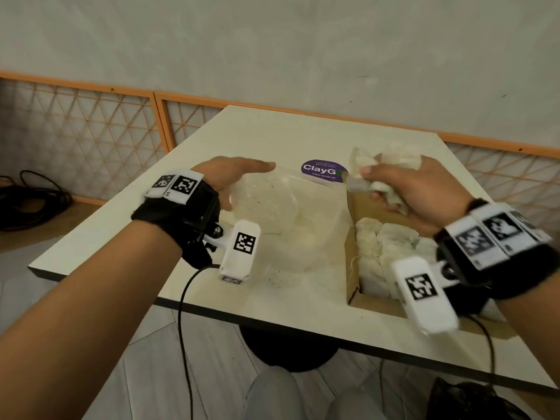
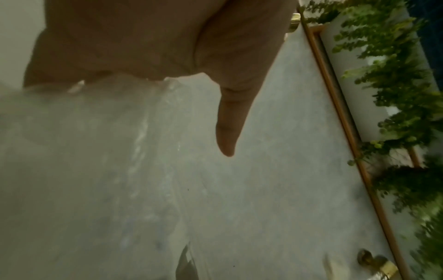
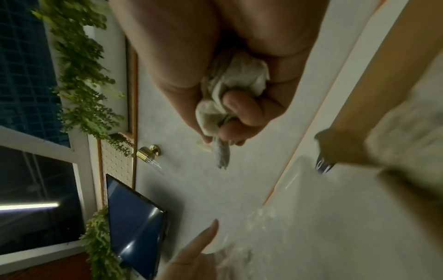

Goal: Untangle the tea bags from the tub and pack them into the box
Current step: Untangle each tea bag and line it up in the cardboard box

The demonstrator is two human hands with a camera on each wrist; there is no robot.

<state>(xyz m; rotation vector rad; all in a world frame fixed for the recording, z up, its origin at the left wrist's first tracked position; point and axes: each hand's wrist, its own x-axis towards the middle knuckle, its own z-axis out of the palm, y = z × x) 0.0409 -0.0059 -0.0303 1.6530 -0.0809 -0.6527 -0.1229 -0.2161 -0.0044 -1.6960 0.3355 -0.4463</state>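
Note:
A clear plastic tub (image 1: 281,219) stands mid-table, and it looks empty of tea bags. My left hand (image 1: 239,177) rests against its far left side with fingers straight; the thumb (image 2: 227,123) sticks out free beside the tub wall (image 2: 84,161). My right hand (image 1: 403,189) grips a crumpled bunch of white tea bags (image 1: 391,159) above the far end of the cardboard box (image 1: 353,237). The fingers curl round the bunch (image 3: 237,79). Several tea bags (image 1: 391,244) lie packed in the box.
A purple round sticker (image 1: 322,171) lies on the cream table (image 1: 272,137) behind the tub. Dark specks dot the table in front of the tub. Black cables (image 1: 33,201) lie on the floor at left. An orange lattice fence runs behind the table.

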